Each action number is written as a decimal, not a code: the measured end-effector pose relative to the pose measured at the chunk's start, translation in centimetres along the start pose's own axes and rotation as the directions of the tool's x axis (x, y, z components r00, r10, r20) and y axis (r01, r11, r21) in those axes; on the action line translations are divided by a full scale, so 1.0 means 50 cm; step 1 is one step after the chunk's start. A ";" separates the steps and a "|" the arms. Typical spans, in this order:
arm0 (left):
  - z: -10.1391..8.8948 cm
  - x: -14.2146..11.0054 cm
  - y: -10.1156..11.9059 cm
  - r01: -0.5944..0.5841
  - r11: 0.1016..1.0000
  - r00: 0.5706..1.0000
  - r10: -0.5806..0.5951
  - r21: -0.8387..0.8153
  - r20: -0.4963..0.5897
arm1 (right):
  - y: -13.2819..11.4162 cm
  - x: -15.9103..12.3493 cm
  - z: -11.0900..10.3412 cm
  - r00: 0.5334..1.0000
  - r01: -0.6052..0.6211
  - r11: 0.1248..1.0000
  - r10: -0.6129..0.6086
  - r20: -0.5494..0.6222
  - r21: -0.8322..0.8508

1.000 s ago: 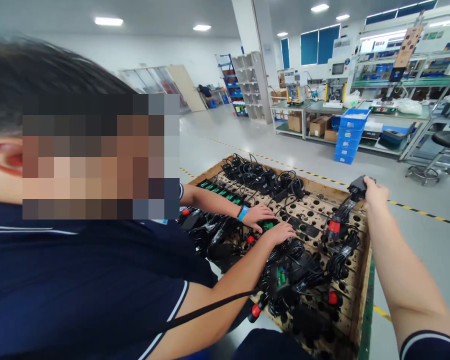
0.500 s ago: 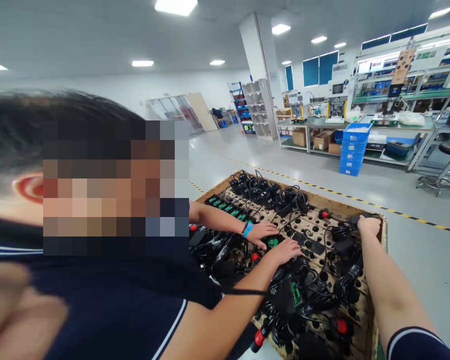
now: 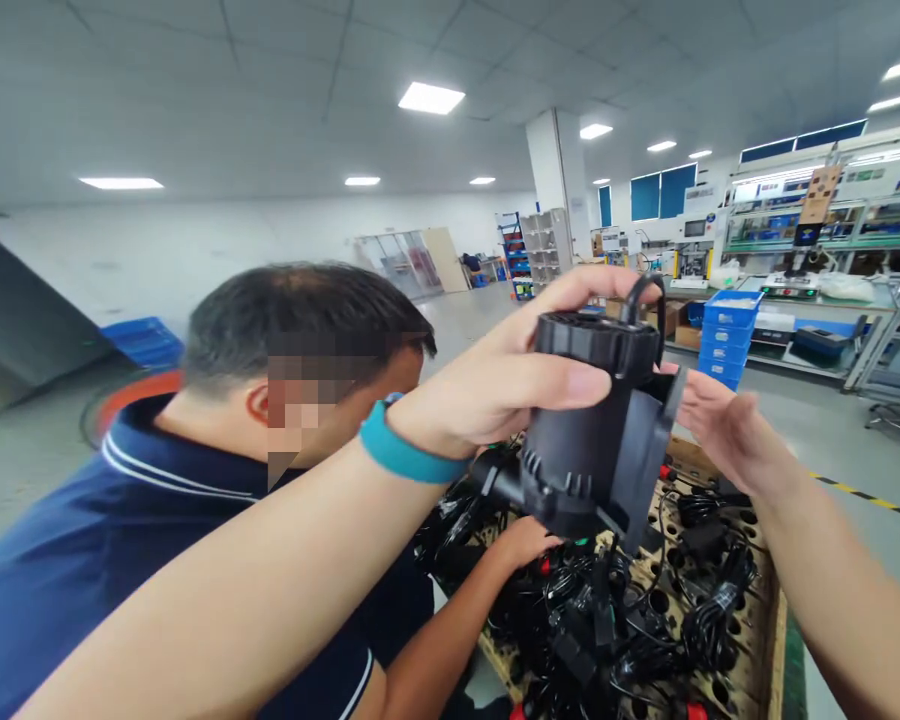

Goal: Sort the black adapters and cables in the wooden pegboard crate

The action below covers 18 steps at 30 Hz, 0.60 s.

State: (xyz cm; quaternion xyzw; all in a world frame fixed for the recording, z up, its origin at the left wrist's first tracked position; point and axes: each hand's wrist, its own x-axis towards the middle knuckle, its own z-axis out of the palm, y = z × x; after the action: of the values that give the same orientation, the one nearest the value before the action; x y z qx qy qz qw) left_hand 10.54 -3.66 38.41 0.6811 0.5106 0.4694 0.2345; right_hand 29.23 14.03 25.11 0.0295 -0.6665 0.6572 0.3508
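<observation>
The fingers (image 3: 570, 385) of the left hand (image 3: 495, 385) are being wrapped around the top of a black pump body (image 3: 592, 450), with the thumb being pressed along its front face and the other fingers being curled over its round upper cap. The pump body is thus being gripped firmly and is being held up in the air, close to the camera, above a perforated wooden tray (image 3: 765, 640). A teal wristband (image 3: 401, 455) is being worn on the left wrist. The right hand (image 3: 720, 425) is being held just behind the pump body, its fingers being kept loosely spread with the palm turned towards the flat side plate; whether the plate is being touched cannot be told. A short black cable loop (image 3: 643, 295) is being shown rising from the top of the pump body.

Below, the tray is being crowded with black cables and plugs (image 3: 607, 620), some with red caps. A co-worker in a dark blue polo shirt (image 3: 97, 560) is being seen bent over the tray, with a hand (image 3: 529, 540) being laid among the cables just under the raised pump body.

Further back, a stack of blue bins (image 3: 727, 335) is being shown on the grey floor, near workbenches (image 3: 810, 300) bearing equipment.
</observation>
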 end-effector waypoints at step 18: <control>0.081 0.082 -0.083 0.082 0.996 0.992 -0.086 0.045 0.093 | -0.058 -0.006 0.075 0.973 -0.135 0.991 0.137 -0.186 0.025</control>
State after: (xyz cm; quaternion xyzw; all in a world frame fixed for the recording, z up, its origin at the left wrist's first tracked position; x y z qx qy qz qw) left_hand 12.30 2.29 34.92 0.6853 0.5367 0.4156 0.2640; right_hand 29.30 10.16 27.86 -0.0762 -0.6270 0.6835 0.3660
